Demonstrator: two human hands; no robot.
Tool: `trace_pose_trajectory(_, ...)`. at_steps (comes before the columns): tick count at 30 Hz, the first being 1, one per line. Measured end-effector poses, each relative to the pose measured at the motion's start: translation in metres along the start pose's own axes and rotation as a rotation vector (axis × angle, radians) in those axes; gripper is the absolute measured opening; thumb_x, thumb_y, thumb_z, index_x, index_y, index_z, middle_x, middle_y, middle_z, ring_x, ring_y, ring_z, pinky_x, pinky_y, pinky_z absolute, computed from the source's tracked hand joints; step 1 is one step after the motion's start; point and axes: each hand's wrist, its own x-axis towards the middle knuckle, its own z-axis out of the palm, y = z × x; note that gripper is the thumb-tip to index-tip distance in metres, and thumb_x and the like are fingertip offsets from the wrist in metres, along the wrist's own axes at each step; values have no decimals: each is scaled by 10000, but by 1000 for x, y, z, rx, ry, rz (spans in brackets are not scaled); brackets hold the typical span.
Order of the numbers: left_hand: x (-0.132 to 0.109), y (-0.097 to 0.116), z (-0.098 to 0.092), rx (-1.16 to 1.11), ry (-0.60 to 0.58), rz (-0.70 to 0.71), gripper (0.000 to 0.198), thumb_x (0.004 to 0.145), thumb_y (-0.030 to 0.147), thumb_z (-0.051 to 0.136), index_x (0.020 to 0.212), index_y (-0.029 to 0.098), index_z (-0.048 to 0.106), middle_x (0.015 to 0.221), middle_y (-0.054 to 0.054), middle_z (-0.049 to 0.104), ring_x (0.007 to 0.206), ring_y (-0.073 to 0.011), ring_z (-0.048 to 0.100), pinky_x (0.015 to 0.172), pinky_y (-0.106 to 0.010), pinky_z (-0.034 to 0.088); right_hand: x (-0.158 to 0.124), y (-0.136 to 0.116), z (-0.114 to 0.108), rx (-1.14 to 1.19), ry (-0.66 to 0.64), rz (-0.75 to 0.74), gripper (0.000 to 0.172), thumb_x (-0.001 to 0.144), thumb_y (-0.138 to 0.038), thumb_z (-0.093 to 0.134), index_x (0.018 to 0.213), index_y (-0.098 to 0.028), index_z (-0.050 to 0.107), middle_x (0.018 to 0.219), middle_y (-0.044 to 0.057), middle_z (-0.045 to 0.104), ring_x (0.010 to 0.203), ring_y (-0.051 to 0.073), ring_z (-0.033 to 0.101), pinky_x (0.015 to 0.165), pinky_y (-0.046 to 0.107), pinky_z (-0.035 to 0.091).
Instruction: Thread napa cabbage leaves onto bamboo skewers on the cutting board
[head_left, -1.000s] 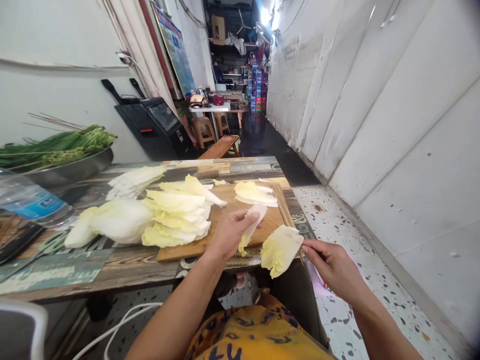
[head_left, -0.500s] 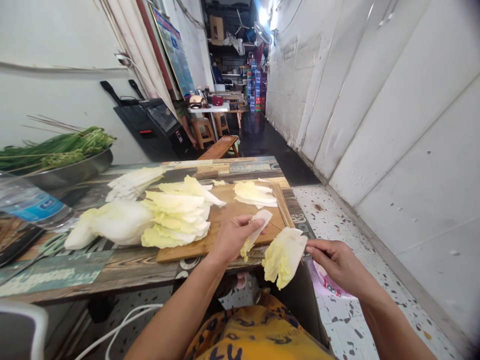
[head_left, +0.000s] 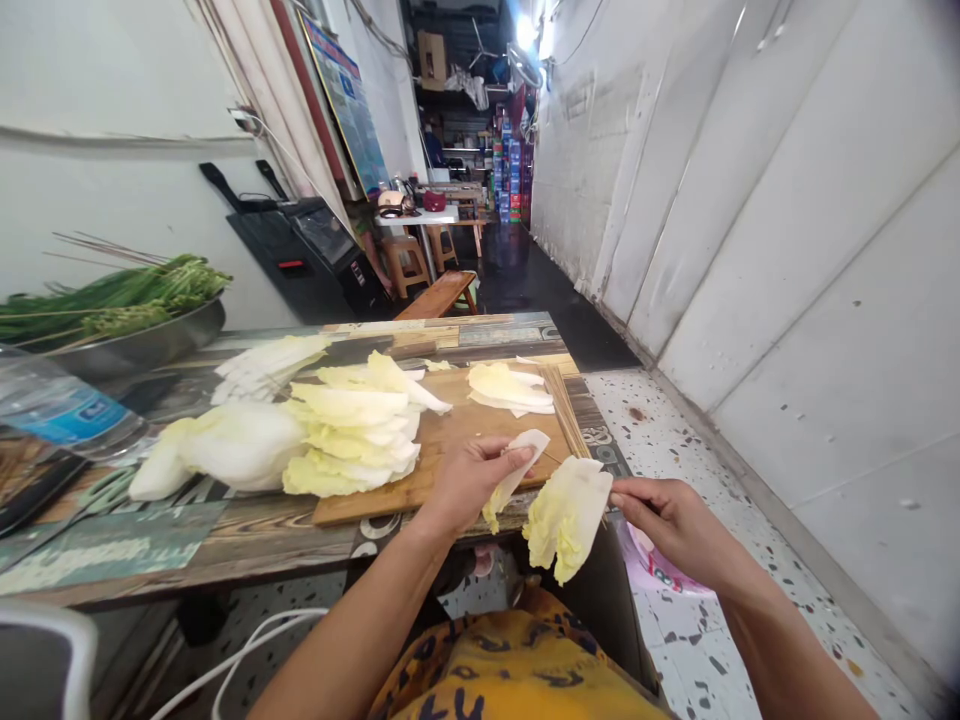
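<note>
My left hand (head_left: pixel 466 480) is closed on a folded cabbage piece (head_left: pixel 514 470) above the near edge of the wooden cutting board (head_left: pixel 450 440). My right hand (head_left: pixel 667 520) pinches a thin bamboo skewer that carries a pale yellow cabbage leaf (head_left: pixel 567 515), held just off the table's near right corner. A stack of cut cabbage leaves (head_left: pixel 352 430) lies on the board's left part. A smaller heap of cut pieces (head_left: pixel 510 388) sits at the board's far right, beside a bundle of skewers (head_left: pixel 564 410).
A cabbage head (head_left: pixel 225 445) and white stalk pieces (head_left: pixel 266 362) lie left of the board. A metal basin of green vegetables (head_left: pixel 120 320) and a water bottle (head_left: pixel 64 405) stand at far left. A pink bag (head_left: pixel 652 575) lies on the floor under my right hand.
My left hand has come slightly toward me with its folded piece. The skewered leaf has tipped a little lower in my right hand.
</note>
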Motion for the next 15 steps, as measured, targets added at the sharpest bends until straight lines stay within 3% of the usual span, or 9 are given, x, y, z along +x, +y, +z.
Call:
trace_pose_trajectory(11,-3,1,7,-40,-64,4,290,634,410,771,780,159,775,707,-32,726,598,-150,602,543,-231,442,10,-10,9,101,28,-55,312,928,-362,465,1042,-214,715,939,38,745,871,222,668,772,330,530)
trace_pose_trajectory(15,-4,3,4,-8,-89,35,326,685,418,735,901,176,767,854,-43,753,743,-202,658,643,-265,494,14,-10,12,99,95,-73,310,918,-363,480,1019,-196,721,908,40,747,844,214,670,749,314,535)
